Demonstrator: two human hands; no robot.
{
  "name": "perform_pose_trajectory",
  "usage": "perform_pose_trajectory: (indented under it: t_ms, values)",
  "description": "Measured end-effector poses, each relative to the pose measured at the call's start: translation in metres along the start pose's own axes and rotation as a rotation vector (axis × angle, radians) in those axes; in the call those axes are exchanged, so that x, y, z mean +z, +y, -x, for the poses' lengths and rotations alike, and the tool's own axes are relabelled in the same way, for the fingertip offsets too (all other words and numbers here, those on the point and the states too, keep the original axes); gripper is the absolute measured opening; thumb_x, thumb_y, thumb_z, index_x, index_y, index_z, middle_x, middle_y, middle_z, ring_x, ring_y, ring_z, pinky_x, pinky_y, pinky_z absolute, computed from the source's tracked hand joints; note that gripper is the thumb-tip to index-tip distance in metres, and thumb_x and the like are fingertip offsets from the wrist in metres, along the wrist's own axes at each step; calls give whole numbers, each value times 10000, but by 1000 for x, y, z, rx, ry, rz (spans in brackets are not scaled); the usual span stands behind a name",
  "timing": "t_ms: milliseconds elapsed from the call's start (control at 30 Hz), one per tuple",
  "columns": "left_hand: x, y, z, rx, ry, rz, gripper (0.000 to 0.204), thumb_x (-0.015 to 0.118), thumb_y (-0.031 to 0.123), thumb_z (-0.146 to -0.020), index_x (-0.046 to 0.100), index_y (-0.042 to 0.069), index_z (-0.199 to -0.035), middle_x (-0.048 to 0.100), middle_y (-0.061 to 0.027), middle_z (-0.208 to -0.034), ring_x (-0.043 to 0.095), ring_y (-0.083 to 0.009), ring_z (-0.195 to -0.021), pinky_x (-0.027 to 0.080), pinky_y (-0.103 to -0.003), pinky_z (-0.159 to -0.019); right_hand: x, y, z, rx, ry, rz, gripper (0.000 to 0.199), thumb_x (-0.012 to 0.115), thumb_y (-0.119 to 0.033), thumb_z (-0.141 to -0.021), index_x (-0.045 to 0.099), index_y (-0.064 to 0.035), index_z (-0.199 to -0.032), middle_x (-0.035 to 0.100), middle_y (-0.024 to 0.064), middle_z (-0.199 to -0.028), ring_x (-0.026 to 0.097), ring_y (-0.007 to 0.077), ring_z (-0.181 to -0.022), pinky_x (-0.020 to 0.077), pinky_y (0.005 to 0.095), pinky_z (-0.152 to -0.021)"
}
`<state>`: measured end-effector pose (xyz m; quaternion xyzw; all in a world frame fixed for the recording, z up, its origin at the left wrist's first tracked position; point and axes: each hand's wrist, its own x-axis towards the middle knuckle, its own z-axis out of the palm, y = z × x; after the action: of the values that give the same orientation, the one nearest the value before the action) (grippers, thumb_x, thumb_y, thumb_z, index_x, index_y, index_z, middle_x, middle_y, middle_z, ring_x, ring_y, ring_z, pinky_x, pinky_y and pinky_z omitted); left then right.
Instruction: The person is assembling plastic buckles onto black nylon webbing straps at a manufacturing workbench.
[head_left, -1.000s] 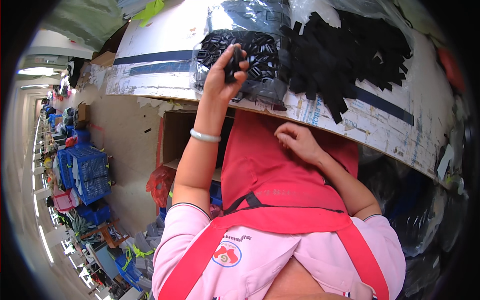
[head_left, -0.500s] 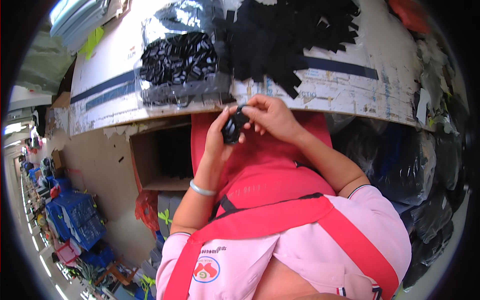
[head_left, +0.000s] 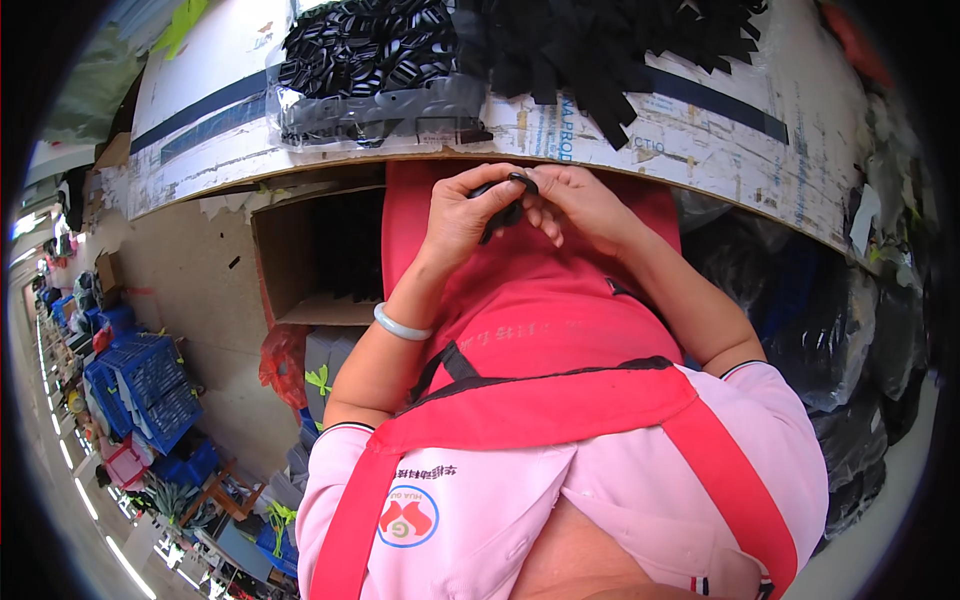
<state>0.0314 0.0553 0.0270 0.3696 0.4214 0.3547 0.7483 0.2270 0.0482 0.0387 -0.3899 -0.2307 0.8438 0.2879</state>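
Observation:
In front of the red apron, just below the table edge, my two hands meet with closed fingers. My left hand (head_left: 462, 215) grips small glossy black plastic buckles (head_left: 504, 208), partly hidden behind its fingers. A curved black buckle (head_left: 522, 182) sticks up between the fingertips of both hands. My right hand (head_left: 595, 212) pinches at its right side; whether a strap is threaded in it is too small to tell. On the table beyond lies a clear plastic bag (head_left: 385, 112) with a heap of black buckles (head_left: 365, 50). Beside it, to the right, black webbing strips (head_left: 570, 50) are piled.
The table's board edge (head_left: 740, 195) runs across just beyond my hands. Under it at left is an open cardboard box (head_left: 325, 307) with dark contents. Clear plastic bags of dark goods (head_left: 820, 320) crowd the right side. Blue crates (head_left: 150, 390) stand on the floor at left.
The view has shifted, so the table sits higher in it. My left hand has turned from showing its palm and buckles to closed fingers, and both hands have come together at one buckle.

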Motion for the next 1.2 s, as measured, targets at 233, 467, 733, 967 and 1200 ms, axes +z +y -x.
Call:
perform_pose_trajectory:
  t_ms: [233, 467, 733, 967, 1200]
  values:
    - [-8, -11, -8, -208, -61, 314, 177, 638, 207, -920, 624, 33, -948, 632, -44, -792, 601, -106, -631, 456, -218, -456, -26, -61, -22, -1040, 948, 1540, 212, 688, -211, -824, 634, -80, -981, 620, 61, -953, 564, 269, -942, 451, 390, -821]
    - [-1, 8, 3, -300, -41, 416, 210, 631, 216, -923, 613, 12, -974, 630, -73, -836, 621, -145, -641, 487, -230, -451, -49, -32, -10, -1001, 572, 1588, 133, 691, -109, -796, 652, -65, -915, 616, 57, -906, 570, 258, -893, 452, 363, -811]
    - [-3, 0, -2, -207, 3, 270, 224, 633, 235, -925, 630, 16, -968, 636, -58, -777, 589, -106, -555, 440, -202, -414, 19, -50, 25, -577, 459, 697, 133, 636, -143, -920, 640, -19, -968, 649, 12, -793, 573, 55, -694, 453, 211, -616]
    - [9, 0, 3, 20, 131, 57, 195, 694, 118, -873, 686, -1, -1026, 656, -16, -726, 573, -52, -549, 432, -180, -445, 21, -11, 21, -179, 351, 450, 196, 627, -216, -926, 626, -38, -845, 584, -31, -663, 510, 19, -562, 387, 172, -502]
    - [5, -12, 2, 298, 243, -238, 149, 697, 61, -861, 697, 9, -1001, 620, 28, -741, 519, -21, -595, 397, -167, -502, 23, -4, 19, -141, 297, 327, 216, 608, -235, -935, 614, -44, -835, 604, 7, -656, 542, 43, -520, 411, 174, -460]
